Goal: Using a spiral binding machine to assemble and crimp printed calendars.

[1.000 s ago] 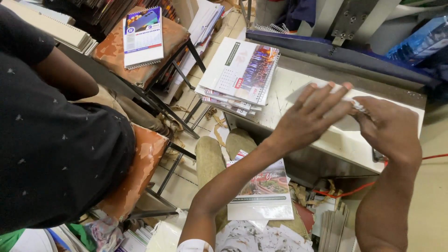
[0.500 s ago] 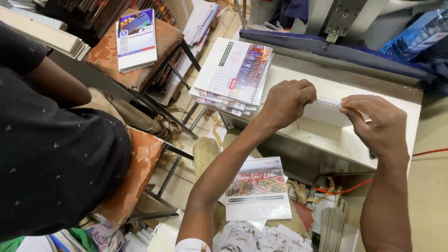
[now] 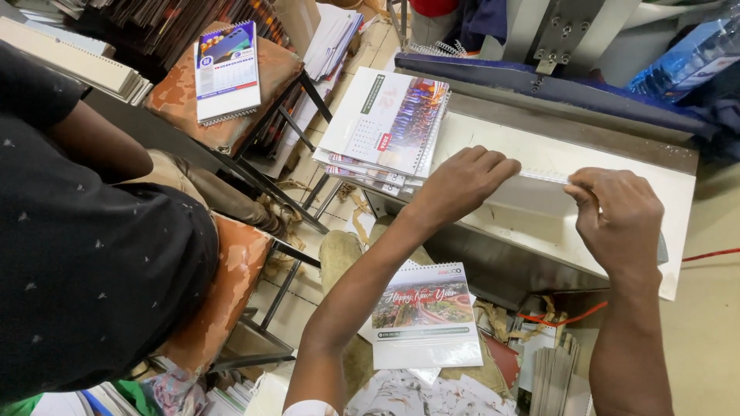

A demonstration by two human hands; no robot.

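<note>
Binding step, by look of it: left hand [image 3: 462, 181] and right hand [image 3: 617, 219] pinching ends of thin wire comb strip [image 3: 543, 176], fingers curled and pressed together. Strip held level just above white machine bed [image 3: 539, 223], beside stack of calendars [image 3: 385, 127]. Next move probably needs level seating of strip, both ends together, then sheets.

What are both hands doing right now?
Left hand: fingers curled shut on one end of the wire strip.
Right hand: fingers pinched shut on the strip's other end, above the white bed.
</note>
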